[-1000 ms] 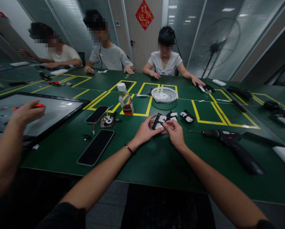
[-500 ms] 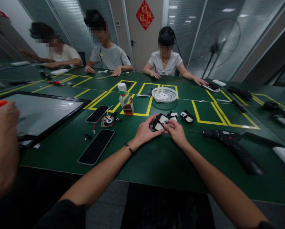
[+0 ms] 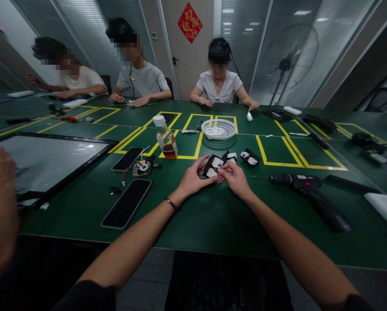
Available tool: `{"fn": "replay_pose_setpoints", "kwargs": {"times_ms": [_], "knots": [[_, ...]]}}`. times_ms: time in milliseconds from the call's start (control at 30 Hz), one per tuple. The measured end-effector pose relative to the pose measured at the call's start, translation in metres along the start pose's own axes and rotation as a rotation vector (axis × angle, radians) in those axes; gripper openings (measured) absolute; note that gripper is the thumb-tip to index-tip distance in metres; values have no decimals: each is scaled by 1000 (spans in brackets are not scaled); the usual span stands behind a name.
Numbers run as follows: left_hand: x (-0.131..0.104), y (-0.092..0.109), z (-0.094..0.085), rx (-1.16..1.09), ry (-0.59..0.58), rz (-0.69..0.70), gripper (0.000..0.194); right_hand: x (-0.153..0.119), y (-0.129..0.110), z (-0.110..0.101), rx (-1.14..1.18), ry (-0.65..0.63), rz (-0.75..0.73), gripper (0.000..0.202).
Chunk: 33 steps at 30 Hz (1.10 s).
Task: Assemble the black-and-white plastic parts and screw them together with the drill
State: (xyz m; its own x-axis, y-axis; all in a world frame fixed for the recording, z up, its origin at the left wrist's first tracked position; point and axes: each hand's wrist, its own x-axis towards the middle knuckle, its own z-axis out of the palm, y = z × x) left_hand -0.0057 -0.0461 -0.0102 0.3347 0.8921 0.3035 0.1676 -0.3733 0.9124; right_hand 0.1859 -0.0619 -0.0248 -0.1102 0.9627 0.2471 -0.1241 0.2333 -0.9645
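Observation:
Between my hands is a small black piece with white patches and a speck of blue (image 3: pixel 213 166); I cannot make out its exact kind. My left hand (image 3: pixel 193 176) is curled around its left side, thumb along the near edge. The fingers of my right hand (image 3: pixel 235 178) pinch its right edge near the blue speck. Just behind it lies a similar black-and-white piece (image 3: pixel 231 156), partly hidden by my fingers. Another such piece (image 3: pixel 250 157) rests apart to the right.
Right of my hands lies a cordless drill (image 3: pixel 305 183). On the left are a smartphone (image 3: pixel 127 203), a second phone (image 3: pixel 127 159), a small motor-like part with wires (image 3: pixel 143 167) and a large framed panel (image 3: pixel 63 151). Beyond stand a bottle (image 3: pixel 166 140) and a white basket (image 3: pixel 219 129). Several people sit around.
My hands keep their hold on the black-and-white piece, with little movement. The person opposite has drawn an arm inward and now holds something small and white. The view has shifted slightly.

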Motion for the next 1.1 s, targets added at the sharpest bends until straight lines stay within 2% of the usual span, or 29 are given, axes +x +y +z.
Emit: {"fn": "replay_pose_setpoints", "kwargs": {"times_ms": [467, 867, 1100], "knots": [[0, -6, 0, -91, -2, -40, 91, 2, -3, -2, 30, 9, 75, 32], [2, -13, 1, -211, 5, -99, 93, -2, -10, 4, 66, 144, 45, 28], [2, -13, 1, -242, -9, -124, 93, -2, -8, 2, 123, 132, 87, 29]]}}
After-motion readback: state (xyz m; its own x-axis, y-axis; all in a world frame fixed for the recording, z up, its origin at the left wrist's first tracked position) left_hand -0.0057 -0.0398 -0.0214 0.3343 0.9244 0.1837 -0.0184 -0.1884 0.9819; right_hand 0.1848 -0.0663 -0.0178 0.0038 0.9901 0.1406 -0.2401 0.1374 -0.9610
